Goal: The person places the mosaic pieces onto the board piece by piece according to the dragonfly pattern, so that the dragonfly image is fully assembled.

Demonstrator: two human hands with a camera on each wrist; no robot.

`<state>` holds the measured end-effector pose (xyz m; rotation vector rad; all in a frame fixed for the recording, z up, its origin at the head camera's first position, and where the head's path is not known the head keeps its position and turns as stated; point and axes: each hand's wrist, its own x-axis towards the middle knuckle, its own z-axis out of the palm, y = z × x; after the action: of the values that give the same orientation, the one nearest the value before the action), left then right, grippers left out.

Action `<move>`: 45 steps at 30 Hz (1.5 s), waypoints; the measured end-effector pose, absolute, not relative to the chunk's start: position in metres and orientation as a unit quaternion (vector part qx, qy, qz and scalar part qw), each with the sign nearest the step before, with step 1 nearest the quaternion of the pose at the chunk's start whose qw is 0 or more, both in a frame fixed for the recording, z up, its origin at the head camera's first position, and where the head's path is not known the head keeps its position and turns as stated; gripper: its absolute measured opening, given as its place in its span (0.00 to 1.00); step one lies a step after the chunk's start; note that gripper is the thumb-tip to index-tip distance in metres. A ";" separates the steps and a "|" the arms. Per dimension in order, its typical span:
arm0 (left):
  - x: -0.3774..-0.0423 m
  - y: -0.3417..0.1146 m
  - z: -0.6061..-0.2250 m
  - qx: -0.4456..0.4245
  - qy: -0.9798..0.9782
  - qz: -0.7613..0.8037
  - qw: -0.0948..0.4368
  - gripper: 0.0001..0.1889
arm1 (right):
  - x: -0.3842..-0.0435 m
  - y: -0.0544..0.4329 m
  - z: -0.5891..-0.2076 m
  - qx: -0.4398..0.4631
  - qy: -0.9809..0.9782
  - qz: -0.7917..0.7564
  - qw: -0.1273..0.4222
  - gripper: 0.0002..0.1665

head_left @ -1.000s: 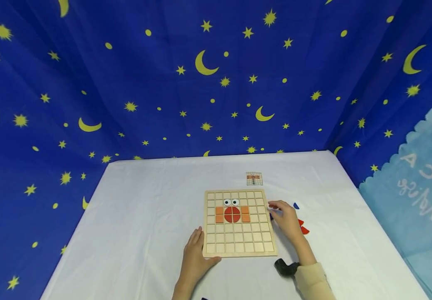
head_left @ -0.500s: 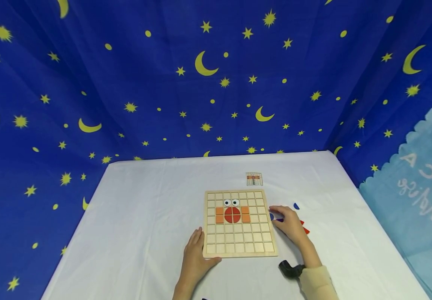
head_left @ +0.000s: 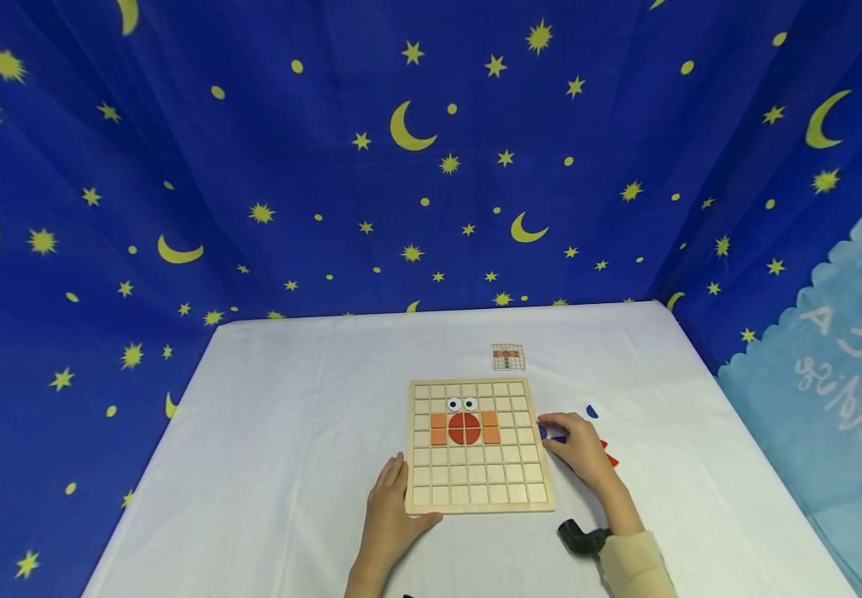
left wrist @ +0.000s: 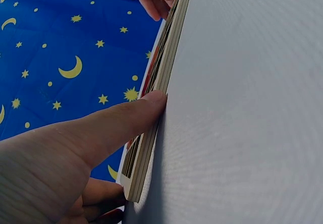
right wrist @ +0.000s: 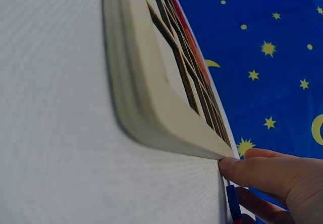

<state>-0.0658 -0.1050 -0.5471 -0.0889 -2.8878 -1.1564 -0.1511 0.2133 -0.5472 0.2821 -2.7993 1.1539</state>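
Wooden and gridded, the board (head_left: 496, 473) lies flat on the white table (head_left: 311, 465), in front of me on the head camera. The left-hand grip (head_left: 394, 507) spans its near left corner, fingers resting along the left side and thumb on the near edge; the left wrist camera shows me that thumb stretched straight against the wood. At the board's right side I have the right-hand grip (head_left: 580, 444) fairly narrow, thumb and fingertips apart, with small blue pieces (head_left: 542, 432) showing in the gap. I cannot tell whether the fingertips touch them. Set on the board I see a red circle (head_left: 464, 428) made of four parts, orange squares (head_left: 438, 436) on both sides of it, and two round eyes (head_left: 453, 404) just above. Beyond the board's far edge lies a small printed card (head_left: 508, 357). Past the right-hand grip lie a blue half circle (head_left: 591, 411) and some red pieces (head_left: 612, 459), partly hidden. Behind everything hangs a blue curtain (head_left: 341, 166) with yellow stars and moons
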 end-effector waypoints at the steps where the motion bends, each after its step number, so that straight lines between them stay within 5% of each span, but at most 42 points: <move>1: -0.066 -0.105 -0.547 -0.027 -0.927 -0.374 0.014 0.52 | -0.151 0.213 -0.547 0.094 -0.919 0.379 0.051 0.21; 27: -0.066 -0.105 -0.547 -0.025 -0.926 -0.376 0.010 0.53 | -0.150 0.206 -0.537 0.157 -0.893 0.412 0.093 0.19; 45: -0.065 -0.105 -0.542 -0.029 -0.928 -0.373 0.008 0.52 | -0.148 0.145 -0.536 0.235 -0.857 0.459 0.021 0.19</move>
<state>-0.0651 -0.1047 -0.5424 -0.0894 -2.8987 -1.1645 -0.1477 0.1446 -0.5358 0.7295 -2.6552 1.4218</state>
